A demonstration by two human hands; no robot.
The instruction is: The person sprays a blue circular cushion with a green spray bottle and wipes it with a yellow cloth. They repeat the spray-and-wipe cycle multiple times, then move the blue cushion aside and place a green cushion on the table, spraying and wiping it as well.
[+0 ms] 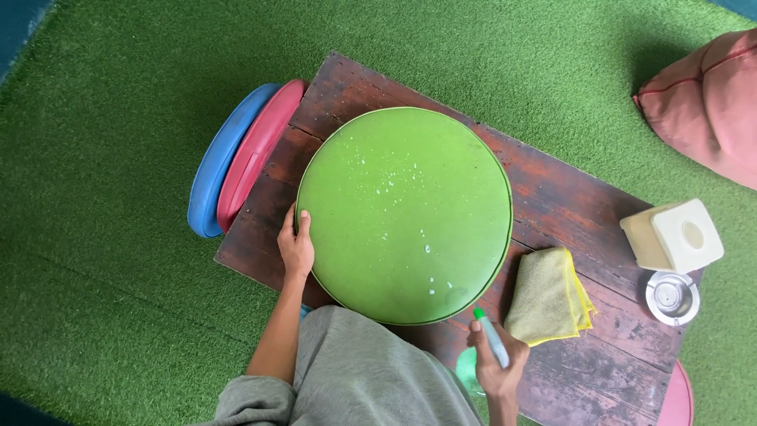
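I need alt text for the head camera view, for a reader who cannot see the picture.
A person's left hand steadies a round green cushion, dotted with droplets, on a dark wooden table, while the right hand holds a spray bottle. A folded yellow cloth lies beside the cushion; blue and red cushions lean at the table's edge on green turf.

Low dark wooden table (552, 197) on green artificial turf (118, 118), bearing: round green cushion (404, 214); folded yellow cloth (548, 298); cream tissue box (672, 235); metal ashtray (672, 297).
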